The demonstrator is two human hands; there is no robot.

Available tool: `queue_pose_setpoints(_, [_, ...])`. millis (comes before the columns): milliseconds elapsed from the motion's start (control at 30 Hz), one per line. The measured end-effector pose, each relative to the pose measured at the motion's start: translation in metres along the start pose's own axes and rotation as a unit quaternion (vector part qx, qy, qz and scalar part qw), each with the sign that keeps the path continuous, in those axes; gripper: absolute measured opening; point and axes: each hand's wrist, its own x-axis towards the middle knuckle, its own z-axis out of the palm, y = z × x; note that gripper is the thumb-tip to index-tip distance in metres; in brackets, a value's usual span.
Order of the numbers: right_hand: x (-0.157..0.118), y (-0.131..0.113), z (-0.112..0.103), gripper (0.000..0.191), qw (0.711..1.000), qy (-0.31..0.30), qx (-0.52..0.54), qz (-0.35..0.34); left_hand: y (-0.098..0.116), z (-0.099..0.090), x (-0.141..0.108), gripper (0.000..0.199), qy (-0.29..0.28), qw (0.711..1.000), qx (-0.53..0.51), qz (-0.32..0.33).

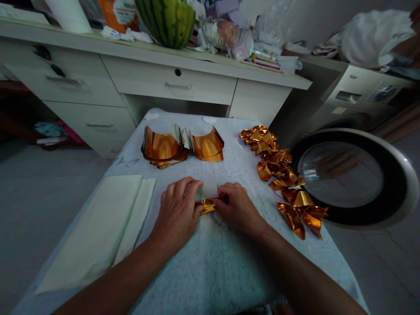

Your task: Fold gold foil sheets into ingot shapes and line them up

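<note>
Head view, both hands [205, 203] closed on gold foil strip [208, 206], bare cloth [210, 267] nearer the wearer.

Clock centre: the foil piece [207, 206], between the left hand [179, 202] at 9 o'clock and the right hand [236, 203] at 3.
Table [210, 271]: under both hands, the stacks, the folded pieces and the paper sheets.
Left stack [160, 146]: 11 o'clock.
Right stack [209, 144]: 12 o'clock, just beside the left stack.
Folded pieces [274, 162]: in a row from 1 round to 3 o'clock.
Paper sheets [95, 227]: 8 to 9 o'clock.
Cabinet [147, 68]: beyond the table's 12 o'clock edge, with the roll [70, 15] on it at about 11, the watermelon [167, 22] between 11 and 12, the plastic bags [226, 37] near 12.
Washing machine [352, 92]: 2 o'clock, its door [343, 173] between 2 and 3, a bundle [376, 37] on top.
</note>
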Motion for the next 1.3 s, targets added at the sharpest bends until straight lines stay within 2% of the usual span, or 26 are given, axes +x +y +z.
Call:
queue_pose_setpoints(100, [0.0,-0.0004,0.0005,0.017,1.0,0.004,-0.002,-0.002,-0.0005,0.0027,0.0002,0.059,0.01,1.0,0.01,0.015])
queue_pose_setpoints(233, [0.0005,0.0007,0.0013,0.016,1.0,0.011,0.001,-0.017,-0.0018,0.0068,0.0008,0.064,0.006,0.999,0.0,0.05])
queue_pose_setpoints(333, [0.0001,0.0012,0.002,0.016,1.0,0.016,-0.002,-0.018,-0.0027,0.0085,0.0012,0.057,0.016,0.998,-0.008,0.063])
queue_pose_setpoints(467, [-0.0006,0.0012,0.0028,0.012,1.0,0.019,0.004,-0.016,-0.0024,0.0076,0.0014,0.034,0.031,0.997,-0.014,0.071])
queue_pose_setpoints(633, [0.0003,0.0011,0.0026,0.01,1.0,0.015,0.015,-0.011,0.0002,0.0041,0.0014,0.013,0.017,0.996,-0.022,0.08])
queue_pose_setpoints(700, [0.0006,0.0008,0.0023,0.01,1.0,0.011,0.014,-0.005,-0.0002,0.0044,0.0015,0.013,0.013,0.996,-0.022,0.084])
queue_pose_setpoints(900, [0.0005,0.0007,0.0015,0.01,1.0,0.005,0.003,0.001,-0.0047,0.0083,0.0002,0.031,0.018,0.995,-0.017,0.092])
queue_pose_setpoints(1300, [0.0014,0.0028,0.0025,0.006,1.0,0.006,0.007,-0.003,-0.0056,0.0092,-0.0001,0.031,-0.003,0.997,-0.005,0.082])
